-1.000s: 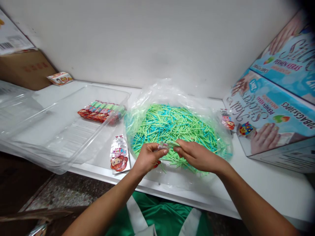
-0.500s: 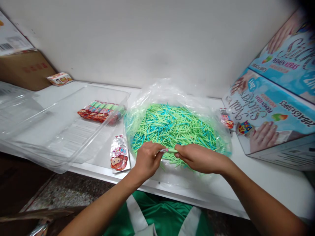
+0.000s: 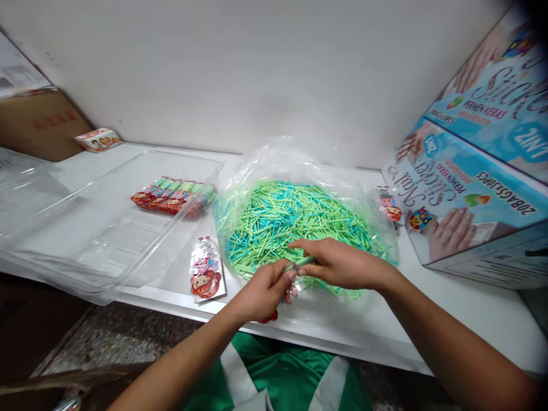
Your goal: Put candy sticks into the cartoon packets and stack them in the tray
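My left hand point(image 3: 268, 290) is closed on a small printed packet point(image 3: 269, 316), whose red end shows below the fingers. From its pinch a short bundle of green sticks point(image 3: 305, 262) points right. My right hand point(image 3: 342, 264) is at the bundle's other end, index finger stretched above it and thumb below. Both hands are over the near edge of a clear plastic bag point(image 3: 274, 154) heaped with thin green and blue sticks point(image 3: 295, 211). Flat silver packets with a red-haired cartoon figure point(image 3: 206, 271) lie left of the bag.
On the left stands a clear plastic tray point(image 3: 107, 240) with a row of filled packets point(image 3: 171, 194). A brown carton point(image 3: 43, 123) and a small box point(image 3: 98, 139) are behind it. Blue printed boxes point(image 3: 466, 188) are stacked at right, with another packet point(image 3: 389, 204) beside them.
The left hand has shifted slightly down and turned, and the packet's red end now shows beneath it. My right index finger has lifted and stretched out over the green sticks.
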`<state>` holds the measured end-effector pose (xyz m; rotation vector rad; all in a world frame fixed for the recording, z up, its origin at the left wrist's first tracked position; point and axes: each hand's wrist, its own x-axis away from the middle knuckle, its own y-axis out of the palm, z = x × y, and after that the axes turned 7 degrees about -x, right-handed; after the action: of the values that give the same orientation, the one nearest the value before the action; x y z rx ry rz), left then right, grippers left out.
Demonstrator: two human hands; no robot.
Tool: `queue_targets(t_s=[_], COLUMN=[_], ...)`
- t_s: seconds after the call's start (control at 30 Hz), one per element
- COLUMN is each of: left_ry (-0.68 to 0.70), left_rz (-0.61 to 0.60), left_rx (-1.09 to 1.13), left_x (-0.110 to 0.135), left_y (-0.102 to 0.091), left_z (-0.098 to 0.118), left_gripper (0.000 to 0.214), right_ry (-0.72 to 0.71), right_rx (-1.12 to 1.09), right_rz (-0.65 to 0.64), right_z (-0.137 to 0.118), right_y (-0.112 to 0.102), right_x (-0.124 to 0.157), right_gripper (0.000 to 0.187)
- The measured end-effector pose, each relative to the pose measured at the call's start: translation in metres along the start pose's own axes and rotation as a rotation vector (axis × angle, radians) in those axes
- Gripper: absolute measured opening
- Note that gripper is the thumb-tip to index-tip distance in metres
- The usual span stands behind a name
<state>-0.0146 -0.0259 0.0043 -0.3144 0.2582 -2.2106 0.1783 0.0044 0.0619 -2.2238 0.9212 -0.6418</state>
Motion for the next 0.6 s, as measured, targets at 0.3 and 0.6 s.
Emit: queue_targets(t_s=[0.3, 0.6], left_ry=[-0.092, -0.095], left_rz=[0.181, 0.18], left_rx=[0.483, 0.501], left_x=[0.002, 0.002], left_y=[0.026, 0.03], left_z=[-0.015, -0.012], left_gripper=[0.032, 0.033], right_ry=[0.093, 0.139], right_rx=[-0.867, -0.743], right_rz=[0.322, 0.419], right_z=[0.029, 0.016], right_y=[0.052, 0.049], right_x=[-0.002, 0.0], right_gripper=[0.025, 0.016])
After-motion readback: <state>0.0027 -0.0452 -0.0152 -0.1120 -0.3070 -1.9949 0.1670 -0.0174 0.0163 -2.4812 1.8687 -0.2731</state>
